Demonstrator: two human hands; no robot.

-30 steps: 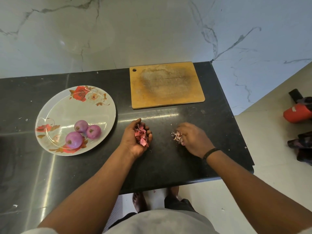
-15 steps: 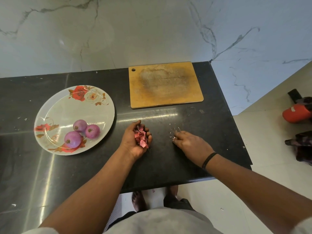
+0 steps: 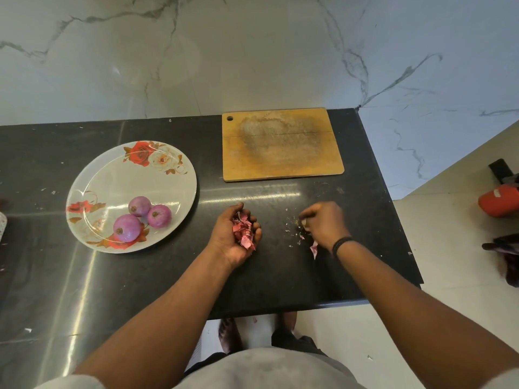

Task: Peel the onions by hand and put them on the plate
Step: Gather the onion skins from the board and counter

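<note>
Three peeled onions (image 3: 141, 217) sit on the plate (image 3: 112, 175), left of centre. Left hand (image 3: 234, 237) cups a heap of skins (image 3: 245, 230); right hand (image 3: 323, 224) pinches scraps (image 3: 295, 228) just right of it, so the right is nearer them.

Soft, even light, sharp overall
Pale glare streaks cross the black countertop (image 3: 140, 290) beyond and left of both hands; wide-angle bending curves the frame's edges

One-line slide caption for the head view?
Three peeled onions on plate; left hand cups skins; right hand gathers scraps.
</note>
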